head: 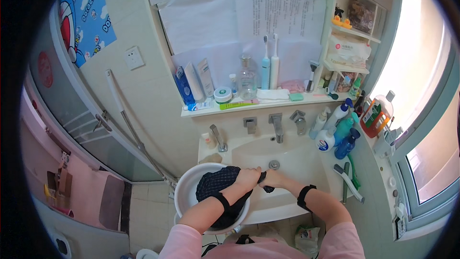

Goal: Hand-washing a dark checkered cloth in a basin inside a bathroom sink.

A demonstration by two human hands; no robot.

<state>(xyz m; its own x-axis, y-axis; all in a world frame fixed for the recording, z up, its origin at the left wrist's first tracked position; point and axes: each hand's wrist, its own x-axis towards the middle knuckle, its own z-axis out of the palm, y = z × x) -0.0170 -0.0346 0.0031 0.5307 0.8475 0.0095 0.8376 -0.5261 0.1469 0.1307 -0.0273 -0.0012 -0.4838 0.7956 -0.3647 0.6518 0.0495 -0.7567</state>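
Note:
A dark checked cloth [215, 182] lies bunched in a white plastic basin [184, 187], and one end of it stretches out over the sink [298, 176]. My left hand [248, 178] grips that cloth close to the basin's right rim. Just to the right, my right hand [273, 178] is closed around the same cloth, with a short tail hanging below the fist. Both fists are almost touching above the sink's front left part. Each forearm wears a black strap. Whether the cloth is wet cannot be told.
Behind the sink are a wall-mounted faucet [276, 129] and a shelf [230, 109] of toiletries. Pump bottles [325, 139] crowd the right back corner. Brushes [348, 183] lie on the right edge. A bar-like tan object [211, 158] sits behind the basin.

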